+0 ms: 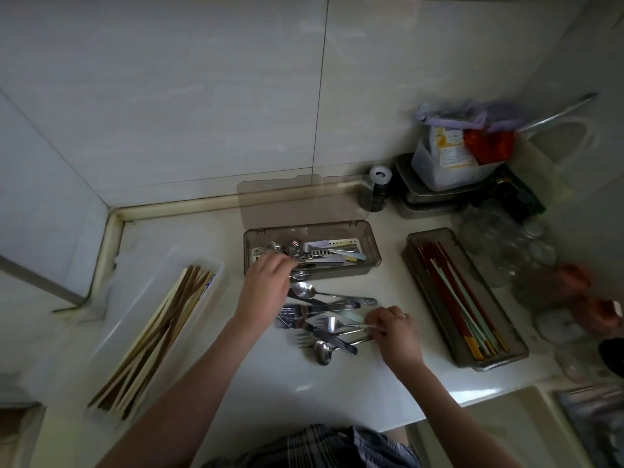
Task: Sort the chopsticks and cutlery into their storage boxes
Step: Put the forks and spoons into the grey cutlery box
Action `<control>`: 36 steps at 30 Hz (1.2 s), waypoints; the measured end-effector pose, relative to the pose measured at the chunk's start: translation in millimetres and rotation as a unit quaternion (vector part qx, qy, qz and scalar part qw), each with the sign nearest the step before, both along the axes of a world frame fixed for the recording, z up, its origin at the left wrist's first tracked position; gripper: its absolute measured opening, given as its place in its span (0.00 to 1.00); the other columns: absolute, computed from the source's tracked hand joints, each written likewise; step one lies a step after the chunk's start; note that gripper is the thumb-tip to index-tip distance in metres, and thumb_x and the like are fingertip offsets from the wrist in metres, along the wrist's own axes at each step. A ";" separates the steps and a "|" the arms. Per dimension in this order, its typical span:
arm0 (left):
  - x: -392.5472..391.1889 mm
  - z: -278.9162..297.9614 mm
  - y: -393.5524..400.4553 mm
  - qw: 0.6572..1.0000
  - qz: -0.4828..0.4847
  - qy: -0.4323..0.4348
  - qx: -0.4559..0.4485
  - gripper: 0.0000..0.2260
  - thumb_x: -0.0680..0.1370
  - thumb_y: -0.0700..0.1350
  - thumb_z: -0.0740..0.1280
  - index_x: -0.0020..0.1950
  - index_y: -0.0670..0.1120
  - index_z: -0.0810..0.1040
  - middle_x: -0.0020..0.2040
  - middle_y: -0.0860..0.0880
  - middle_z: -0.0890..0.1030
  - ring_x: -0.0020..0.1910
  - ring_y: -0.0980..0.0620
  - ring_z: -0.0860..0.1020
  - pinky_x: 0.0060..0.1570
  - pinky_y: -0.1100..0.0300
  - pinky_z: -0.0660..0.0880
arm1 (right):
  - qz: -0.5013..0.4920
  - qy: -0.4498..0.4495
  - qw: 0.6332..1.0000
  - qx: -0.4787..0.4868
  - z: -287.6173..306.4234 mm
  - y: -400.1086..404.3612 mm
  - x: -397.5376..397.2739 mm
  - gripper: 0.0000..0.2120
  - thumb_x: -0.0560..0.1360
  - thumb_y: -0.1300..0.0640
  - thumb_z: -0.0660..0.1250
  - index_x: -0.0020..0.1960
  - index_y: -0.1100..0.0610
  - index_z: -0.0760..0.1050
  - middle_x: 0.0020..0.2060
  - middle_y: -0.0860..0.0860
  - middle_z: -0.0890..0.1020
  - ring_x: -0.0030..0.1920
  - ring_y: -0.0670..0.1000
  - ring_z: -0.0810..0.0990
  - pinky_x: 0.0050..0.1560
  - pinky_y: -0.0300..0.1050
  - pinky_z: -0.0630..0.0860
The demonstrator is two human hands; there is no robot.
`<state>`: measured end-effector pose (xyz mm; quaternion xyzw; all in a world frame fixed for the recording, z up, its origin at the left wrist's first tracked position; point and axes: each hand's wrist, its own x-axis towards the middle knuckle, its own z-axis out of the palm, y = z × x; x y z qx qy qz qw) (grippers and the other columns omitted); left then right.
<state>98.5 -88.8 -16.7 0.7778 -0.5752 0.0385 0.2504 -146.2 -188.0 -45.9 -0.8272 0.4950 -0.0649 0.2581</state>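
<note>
Sorting, head view: left hand [266, 282] reaches curled into the cutlery box [369, 246], grip unclear; right hand [393, 327] pinches thin handles in the loose cutlery pile [320, 319] between both hands. Steel: stiff, slippery; grasp mid-handle.

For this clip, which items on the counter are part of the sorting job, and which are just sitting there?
Part of the job:
loose cutlery pile
smoky cutlery box
wooden chopsticks tray
coloured chopsticks box
left hand and right hand, both in the cutlery

Just lying about:
stacked food containers
glass jars
small capped bottle
</note>
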 end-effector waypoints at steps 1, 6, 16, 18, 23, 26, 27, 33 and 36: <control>-7.9 -2.1 5.9 1.000 -0.007 -0.010 -0.006 0.12 0.71 0.37 0.65 0.53 0.44 0.79 0.51 0.48 0.80 0.52 0.47 0.76 0.56 0.51 0.72 | 0.004 0.014 1.000 -0.002 0.5 -0.7 1.4 0.05 0.73 0.58 0.69 0.47 0.50 0.79 0.45 0.49 0.78 0.50 0.54 0.73 0.46 0.44 0.66; -42.6 -20.5 34.6 0.999 -0.026 -0.007 -0.024 0.11 0.74 0.44 0.60 0.52 0.47 0.79 0.49 0.52 0.79 0.50 0.52 0.74 0.55 0.59 0.63 | 0.013 0.050 0.999 -0.005 4.2 4.7 2.8 0.03 0.75 0.56 0.66 0.48 0.49 0.77 0.47 0.48 0.77 0.53 0.54 0.71 0.47 0.44 0.61; -69.1 -15.8 49.5 0.985 0.054 0.163 0.027 0.18 0.77 0.56 0.54 0.47 0.48 0.80 0.39 0.51 0.82 0.38 0.50 0.80 0.37 0.57 0.75 | 0.020 -0.034 0.999 -0.023 14.6 26.1 17.3 0.03 0.76 0.55 0.66 0.46 0.49 0.78 0.50 0.45 0.77 0.54 0.51 0.67 0.48 0.45 0.59; -69.6 -15.2 51.5 0.963 0.084 0.254 0.023 0.23 0.77 0.61 0.51 0.45 0.48 0.80 0.36 0.50 0.82 0.35 0.51 0.80 0.36 0.55 0.76 | 0.031 -0.028 0.999 -0.031 15.9 27.0 20.4 0.03 0.76 0.55 0.65 0.48 0.49 0.77 0.50 0.46 0.78 0.53 0.51 0.68 0.49 0.45 0.60; -66.0 -12.6 54.5 0.947 0.050 0.313 0.049 0.16 0.76 0.57 0.60 0.41 0.47 0.79 0.31 0.50 0.80 0.30 0.53 0.78 0.35 0.52 0.76 | 0.033 -0.019 0.999 -0.025 14.8 29.0 20.5 0.04 0.77 0.55 0.64 0.48 0.48 0.77 0.49 0.45 0.78 0.54 0.52 0.69 0.52 0.46 0.61; -59.7 -10.9 52.8 0.964 0.048 0.254 0.062 0.11 0.79 0.49 0.61 0.44 0.44 0.79 0.33 0.48 0.80 0.31 0.51 0.78 0.36 0.51 0.76 | 0.032 -0.056 0.998 -0.029 15.1 33.1 20.7 0.04 0.76 0.55 0.65 0.48 0.47 0.75 0.50 0.45 0.77 0.54 0.51 0.70 0.53 0.47 0.63; -55.3 -9.4 50.5 0.969 0.060 0.235 0.052 0.10 0.79 0.46 0.61 0.45 0.43 0.78 0.33 0.48 0.80 0.31 0.51 0.77 0.35 0.52 0.76 | 0.022 -0.079 0.996 -0.039 15.9 34.2 20.9 0.06 0.76 0.56 0.65 0.51 0.47 0.75 0.52 0.46 0.76 0.55 0.51 0.70 0.54 0.48 0.64; -17.6 27.9 23.7 0.978 0.117 0.174 -0.021 0.07 0.79 0.41 0.62 0.44 0.41 0.77 0.32 0.49 0.77 0.28 0.53 0.74 0.26 0.65 0.66 | -0.043 -0.119 0.991 -0.037 11.8 25.4 8.1 0.22 0.73 0.61 0.68 0.66 0.52 0.68 0.59 0.52 0.74 0.57 0.55 0.74 0.56 0.54 0.73; 6.3 38.2 0.9 0.977 0.130 0.165 -0.026 0.09 0.80 0.41 0.61 0.43 0.40 0.77 0.34 0.46 0.78 0.31 0.48 0.76 0.31 0.55 0.72 | -0.028 -0.063 0.998 0.002 0.7 23.7 -1.0 0.20 0.73 0.56 0.68 0.63 0.50 0.69 0.57 0.50 0.75 0.55 0.54 0.74 0.54 0.52 0.72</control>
